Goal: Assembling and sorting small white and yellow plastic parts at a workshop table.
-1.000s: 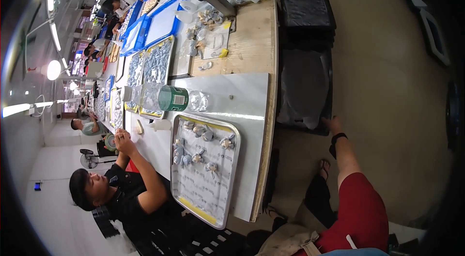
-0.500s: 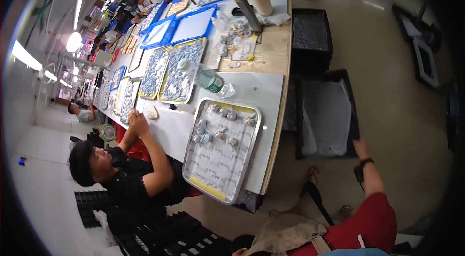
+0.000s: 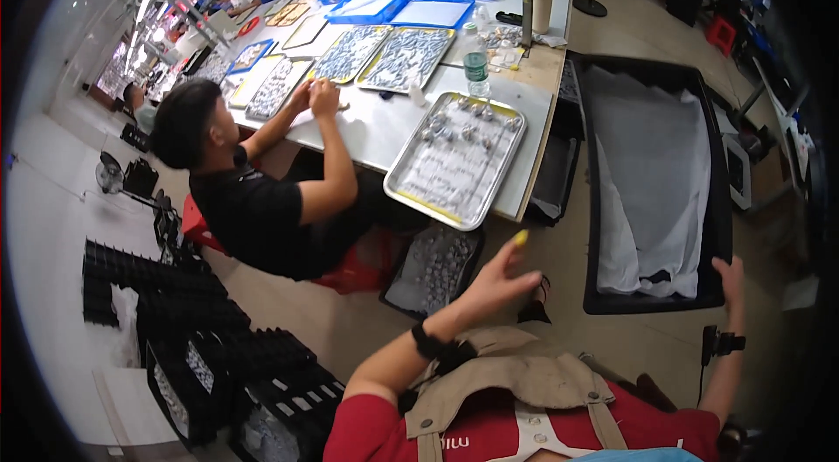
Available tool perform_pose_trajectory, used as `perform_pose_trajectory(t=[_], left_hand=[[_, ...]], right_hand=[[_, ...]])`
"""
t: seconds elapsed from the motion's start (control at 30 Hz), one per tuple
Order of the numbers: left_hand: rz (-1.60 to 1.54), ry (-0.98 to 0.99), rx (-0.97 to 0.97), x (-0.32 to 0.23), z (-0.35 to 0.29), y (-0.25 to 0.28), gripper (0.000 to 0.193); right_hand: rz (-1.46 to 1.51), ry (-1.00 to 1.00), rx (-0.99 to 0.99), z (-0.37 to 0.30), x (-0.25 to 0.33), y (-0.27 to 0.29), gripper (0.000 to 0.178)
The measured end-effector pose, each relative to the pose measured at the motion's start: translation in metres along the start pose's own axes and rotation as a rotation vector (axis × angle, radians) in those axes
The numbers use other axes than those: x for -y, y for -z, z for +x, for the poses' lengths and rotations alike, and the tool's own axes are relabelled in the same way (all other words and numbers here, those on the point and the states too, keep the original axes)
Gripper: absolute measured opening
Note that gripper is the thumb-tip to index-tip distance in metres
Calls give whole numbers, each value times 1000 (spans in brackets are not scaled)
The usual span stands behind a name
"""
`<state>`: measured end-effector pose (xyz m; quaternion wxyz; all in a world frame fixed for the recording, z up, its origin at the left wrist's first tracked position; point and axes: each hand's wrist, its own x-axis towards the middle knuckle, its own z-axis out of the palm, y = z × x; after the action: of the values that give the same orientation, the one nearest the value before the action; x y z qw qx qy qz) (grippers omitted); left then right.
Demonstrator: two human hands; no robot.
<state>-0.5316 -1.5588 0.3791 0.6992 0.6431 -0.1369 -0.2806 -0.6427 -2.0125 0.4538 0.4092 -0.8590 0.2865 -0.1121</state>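
Right of the table (image 3: pixel 531 88), gripping black tray (image 3: pixel 717 217) by its near right corner with right hand (image 3: pixel 731 277)
Holding left hand (image 3: pixel 498 284) empty, fingers spread apart, one fingertip (image 3: pixel 521 238) yellow, near metal tray (image 3: pixel 502 172) bearing small grey figures (image 3: pixel 468 132); noted white sheet (image 3: pixel 654 173) lining black tray; cannot tell about support underneath

Your right hand (image 3: pixel 732 280) grips the near right corner of a deep black rectangular tray (image 3: pixel 593 217) lined with a rumpled white translucent sheet (image 3: pixel 651 173). Your left hand (image 3: pixel 498 282): fingers spread, nothing held, a yellow cover (image 3: pixel 522 238) on one fingertip; well apart from that tray. Ahead of you, on a white worktop (image 3: pixel 371 128): silver metal tray (image 3: pixel 446 175) overhanging the edge, small grey-blue figures (image 3: pixel 467 133) inside; clear plastic bottle with green label (image 3: pixel 475 69) just beyond. Left of it, seated co-worker in black shirt (image 3: pixel 262 222), hands together.
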Motion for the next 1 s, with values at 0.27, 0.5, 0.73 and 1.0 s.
perform_pose_trajectory(t=[0.27, 0.5, 0.73, 1.0], left_hand=[[-317, -147, -387, -121, -88, 2, 100], [-471, -433, -938, -148, -211, 6, 68], [-335, -529, -1476, -111, -295, 1, 41], [-333, -371, -1841, -1, -392, 62, 32]], right_hand=[[173, 212, 449, -44, 143, -32, 29], [144, 653, 744, -60, 276, -96, 25], [221, 1049, 1036, -111, 354, -208, 29], [113, 1189, 1204, -208, 341, -350, 28]])
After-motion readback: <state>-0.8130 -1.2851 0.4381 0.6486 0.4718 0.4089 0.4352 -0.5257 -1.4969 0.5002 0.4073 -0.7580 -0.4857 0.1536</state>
